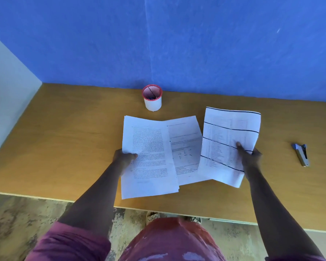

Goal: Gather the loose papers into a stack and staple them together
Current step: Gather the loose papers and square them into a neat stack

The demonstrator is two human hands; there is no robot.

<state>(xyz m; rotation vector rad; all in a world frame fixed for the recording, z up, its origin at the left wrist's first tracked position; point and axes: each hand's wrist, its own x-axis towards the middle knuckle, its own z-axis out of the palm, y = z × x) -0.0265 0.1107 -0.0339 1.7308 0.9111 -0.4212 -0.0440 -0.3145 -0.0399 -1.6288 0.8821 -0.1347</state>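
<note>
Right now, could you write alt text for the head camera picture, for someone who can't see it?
A person's left hand grips a text page and the right hand a ruled sheet, with a third sheet between them, over a wooden desk. A stapler lies to the right; a red-rimmed pen cup stands behind.

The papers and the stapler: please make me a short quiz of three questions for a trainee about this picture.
1. True or false: the stapler lies on the papers.
2. Which sheet does the right hand grip?
A. the text page
B. the lined sheet
C. the middle diagram sheet
3. What stands at the back of the desk?

Key: 1. False, it lies apart on the desk, to the right. 2. B; the left hand grips the text page. 3. A white pen cup with a red rim.
</note>
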